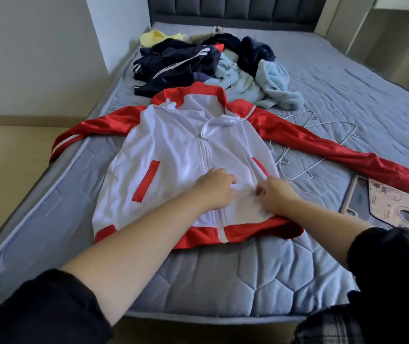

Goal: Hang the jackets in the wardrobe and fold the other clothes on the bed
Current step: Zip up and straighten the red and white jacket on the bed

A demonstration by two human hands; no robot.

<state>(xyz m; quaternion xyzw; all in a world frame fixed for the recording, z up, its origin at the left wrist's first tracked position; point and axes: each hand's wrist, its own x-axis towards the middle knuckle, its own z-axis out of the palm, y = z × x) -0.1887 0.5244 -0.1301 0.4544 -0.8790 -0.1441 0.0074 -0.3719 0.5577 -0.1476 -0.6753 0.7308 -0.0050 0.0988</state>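
Jacket (pixel 168 145) flat, collar far, hem near; zip (pixel 205 151) runs away from both hands. Left hand (pixel 214 187) and right hand (pixel 276 196), fingers curled, pinch cloth either side of it.

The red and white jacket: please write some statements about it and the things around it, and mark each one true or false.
1. The jacket lies spread on the bed, front up. True.
2. The left hand and the right hand both hold its front near the zip. True.
3. It hangs on a hanger. False: the wire hangers lie loose on the bed.
4. The clothes pile behind it is folded. False: it is a crumpled heap.
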